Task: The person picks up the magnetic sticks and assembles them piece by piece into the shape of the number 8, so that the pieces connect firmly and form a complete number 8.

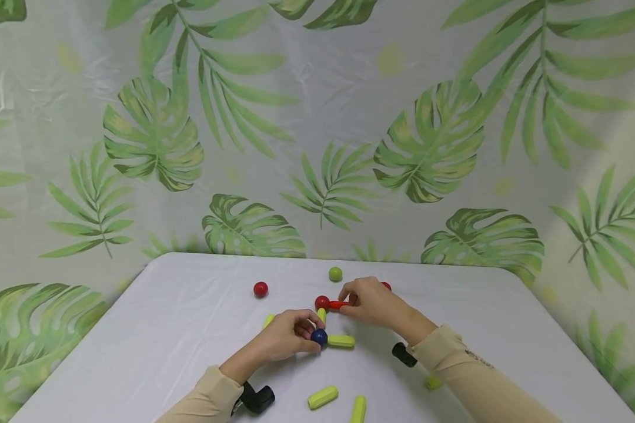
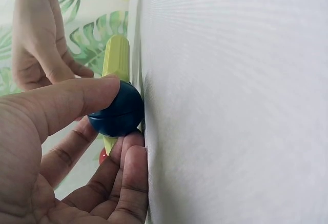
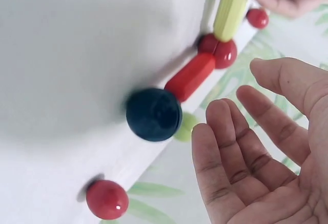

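My left hand point(image 1: 291, 336) pinches a blue ball point(image 2: 119, 112) between thumb and fingers, low over the tabletop. From that ball extend two yellow-green rods: one rod point(image 1: 341, 341) points right, the other point(image 3: 230, 14) runs to a red ball point(image 1: 322, 302). A red rod point(image 3: 190, 78) joins this red ball to a second dark blue ball point(image 3: 154, 114), which my right hand covers in the head view. My right hand point(image 3: 266, 157) is beside the red rod and second blue ball, fingers parted and loosely bent, with nothing between them.
Loose on the white table point(image 1: 190, 329) are a red ball point(image 1: 261, 289), a green ball point(image 1: 336, 274) and another red ball point(image 3: 107, 199) beyond my right hand. Nearer lie yellow-green rods point(image 1: 323, 398); one point(image 1: 434, 382) sits by the right sleeve. A leaf-patterned curtain point(image 1: 317, 129) hangs behind.
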The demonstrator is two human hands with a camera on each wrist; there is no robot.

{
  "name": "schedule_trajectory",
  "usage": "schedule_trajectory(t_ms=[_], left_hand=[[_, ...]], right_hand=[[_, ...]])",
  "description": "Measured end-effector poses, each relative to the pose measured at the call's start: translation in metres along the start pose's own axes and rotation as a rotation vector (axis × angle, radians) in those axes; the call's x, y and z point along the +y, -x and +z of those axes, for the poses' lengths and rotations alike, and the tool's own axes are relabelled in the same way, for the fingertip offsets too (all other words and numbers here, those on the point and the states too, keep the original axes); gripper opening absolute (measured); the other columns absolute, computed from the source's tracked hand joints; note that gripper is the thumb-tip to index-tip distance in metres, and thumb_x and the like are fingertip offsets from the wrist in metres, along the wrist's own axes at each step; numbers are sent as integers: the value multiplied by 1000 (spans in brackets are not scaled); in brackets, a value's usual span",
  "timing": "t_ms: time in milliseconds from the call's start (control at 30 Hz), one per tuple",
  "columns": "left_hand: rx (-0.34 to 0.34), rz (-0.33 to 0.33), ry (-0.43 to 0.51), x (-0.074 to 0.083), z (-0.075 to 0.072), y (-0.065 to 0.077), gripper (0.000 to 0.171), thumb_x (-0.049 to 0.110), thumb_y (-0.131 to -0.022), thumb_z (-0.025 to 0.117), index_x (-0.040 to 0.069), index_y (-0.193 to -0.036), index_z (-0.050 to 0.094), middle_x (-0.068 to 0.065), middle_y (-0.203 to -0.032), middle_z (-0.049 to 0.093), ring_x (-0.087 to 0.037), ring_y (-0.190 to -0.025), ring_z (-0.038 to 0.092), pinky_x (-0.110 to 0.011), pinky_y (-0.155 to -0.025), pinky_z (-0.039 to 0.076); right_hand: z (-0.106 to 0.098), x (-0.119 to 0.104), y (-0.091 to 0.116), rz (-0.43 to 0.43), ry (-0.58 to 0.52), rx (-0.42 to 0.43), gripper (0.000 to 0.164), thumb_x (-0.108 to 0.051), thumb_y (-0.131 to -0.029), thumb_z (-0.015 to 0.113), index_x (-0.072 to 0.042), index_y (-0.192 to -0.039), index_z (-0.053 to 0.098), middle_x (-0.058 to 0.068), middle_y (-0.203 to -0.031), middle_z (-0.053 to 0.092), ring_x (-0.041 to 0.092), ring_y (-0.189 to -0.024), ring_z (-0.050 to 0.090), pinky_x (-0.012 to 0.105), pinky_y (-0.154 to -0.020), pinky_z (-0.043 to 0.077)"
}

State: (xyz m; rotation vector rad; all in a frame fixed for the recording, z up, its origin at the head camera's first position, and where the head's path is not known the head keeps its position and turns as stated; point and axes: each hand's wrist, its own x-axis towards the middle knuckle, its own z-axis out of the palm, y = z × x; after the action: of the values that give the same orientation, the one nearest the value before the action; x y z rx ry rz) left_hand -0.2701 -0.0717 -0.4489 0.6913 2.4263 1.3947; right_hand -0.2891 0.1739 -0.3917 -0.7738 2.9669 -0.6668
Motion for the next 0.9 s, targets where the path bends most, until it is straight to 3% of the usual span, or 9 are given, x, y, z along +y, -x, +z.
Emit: schedule_trajectory(t_ms=[300,567,900], left_hand=[[-5,-2,2,-2,0,-1,30,7,-87,89,14,-112,75,-3,-97,67,-16,-88,60,-23,-78,49],[-3,-8,8,-1,-1,-2,30,7,-87,89,14,-113,75,-3,-98,67,-17,-88,60,-23,-78,50],[-6,-4,2,-2,-1,-2,30,7,-87,89,14,-113,75,-3,-99,68,-16,-89,60,-21,-79,50]], right_hand=[[-2,12,-31,76,27,0,26,-14,-96,80,-1,-118,74,6,-88,69,15,-77,59,31,-74,54],[-2,21,-49,134,42,6,35,-15,-97,79,-2,-129,70,19,-112,72,22,-89,65,39,-85,59],[1,29,-62,177,20,-12,41,-17,-99,75,-3,-138,67,22,-120,71,25,-92,63,40,-86,57]])
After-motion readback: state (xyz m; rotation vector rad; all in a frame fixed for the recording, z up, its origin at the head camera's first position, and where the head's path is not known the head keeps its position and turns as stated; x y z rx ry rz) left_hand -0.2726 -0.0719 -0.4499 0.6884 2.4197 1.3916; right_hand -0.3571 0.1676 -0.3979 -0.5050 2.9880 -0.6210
